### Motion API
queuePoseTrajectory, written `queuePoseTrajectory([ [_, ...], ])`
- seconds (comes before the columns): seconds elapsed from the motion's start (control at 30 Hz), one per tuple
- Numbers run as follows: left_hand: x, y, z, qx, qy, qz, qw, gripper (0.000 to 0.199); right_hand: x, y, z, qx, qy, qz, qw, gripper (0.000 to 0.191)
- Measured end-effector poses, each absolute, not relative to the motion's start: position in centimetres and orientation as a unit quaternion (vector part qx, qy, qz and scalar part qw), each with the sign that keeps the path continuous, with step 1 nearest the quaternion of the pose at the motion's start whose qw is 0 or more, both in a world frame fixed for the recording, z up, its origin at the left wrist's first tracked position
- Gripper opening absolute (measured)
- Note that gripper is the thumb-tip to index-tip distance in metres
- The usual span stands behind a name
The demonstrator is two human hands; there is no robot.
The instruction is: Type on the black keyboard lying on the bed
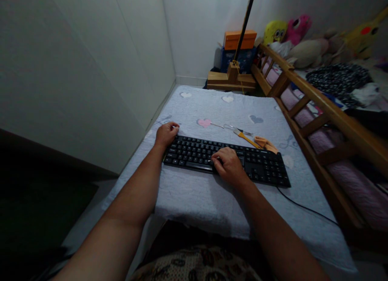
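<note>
A black keyboard point(197, 151) lies across the cloth-covered table, its cable running off to the right. My left hand point(166, 134) is at its far left corner, fingers curled together; a tiny pale spot shows between them, too small to name. Over the keys right of the middle, my right hand point(228, 164) pinches a thin white-tipped stick point(209, 161), the tip close above the lower keys. Behind the keyboard lie a thin white stick point(217, 125), metal tweezers point(232, 127), a brush with a yellow handle point(248, 140) and a folded orange cloth point(266, 144).
A grey tablecloth with hearts point(188, 107) covers the table. To the right runs a wooden bed rail point(315, 99), with plush toys point(298, 30) behind it. A wooden stand point(232, 79) and an orange box point(239, 40) are at the back; a pale cabinet wall point(91, 62) is left.
</note>
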State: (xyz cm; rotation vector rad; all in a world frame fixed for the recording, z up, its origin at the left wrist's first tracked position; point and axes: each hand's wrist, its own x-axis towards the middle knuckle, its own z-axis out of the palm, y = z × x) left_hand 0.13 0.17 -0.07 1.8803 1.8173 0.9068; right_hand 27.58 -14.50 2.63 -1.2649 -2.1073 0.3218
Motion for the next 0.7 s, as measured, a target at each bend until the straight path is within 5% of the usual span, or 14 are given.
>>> queuePoseTrajectory([
  [0.7, 0.18, 0.17, -0.13, 0.659, 0.648, 0.328, 0.195, 0.036, 27.73, -14.48, 2.55, -0.482, -0.807, 0.133, 0.315, 0.015],
])
